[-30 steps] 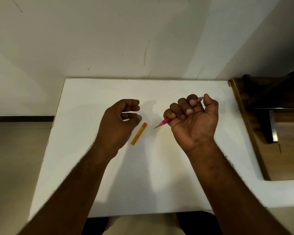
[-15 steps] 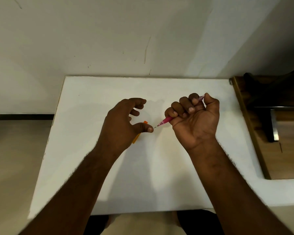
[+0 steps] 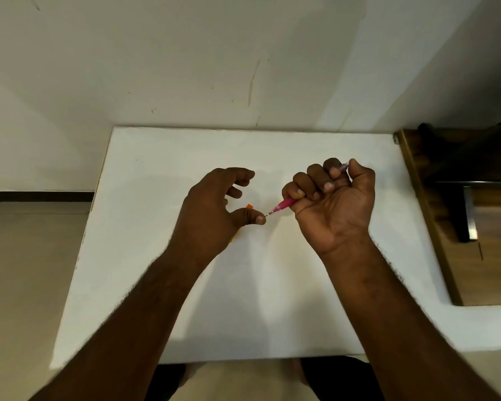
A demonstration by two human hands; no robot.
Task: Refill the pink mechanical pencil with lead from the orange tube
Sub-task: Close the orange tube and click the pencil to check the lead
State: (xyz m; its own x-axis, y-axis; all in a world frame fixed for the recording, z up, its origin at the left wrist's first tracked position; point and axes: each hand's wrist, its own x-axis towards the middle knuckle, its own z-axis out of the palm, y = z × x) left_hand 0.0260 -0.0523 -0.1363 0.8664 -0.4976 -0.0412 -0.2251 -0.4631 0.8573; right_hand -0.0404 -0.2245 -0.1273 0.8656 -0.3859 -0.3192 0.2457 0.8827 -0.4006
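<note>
White table (image 3: 315, 299): rectangular top, far edge flush against wall (image 3: 185, 68). Wall: off-white, thin brown streak (image 3: 250, 88) above table far edge, small dark specks nearby. Dark skirting strip (image 3: 38, 196) at wall base, left of table. Beige floor (image 3: 26, 285) left of table and below near edge. Wooden furniture (image 3: 492, 227) just beside table right edge, brown grain, metal-edged dark recess (image 3: 472, 215) in top. Dark object on its far end, unclear.
</note>
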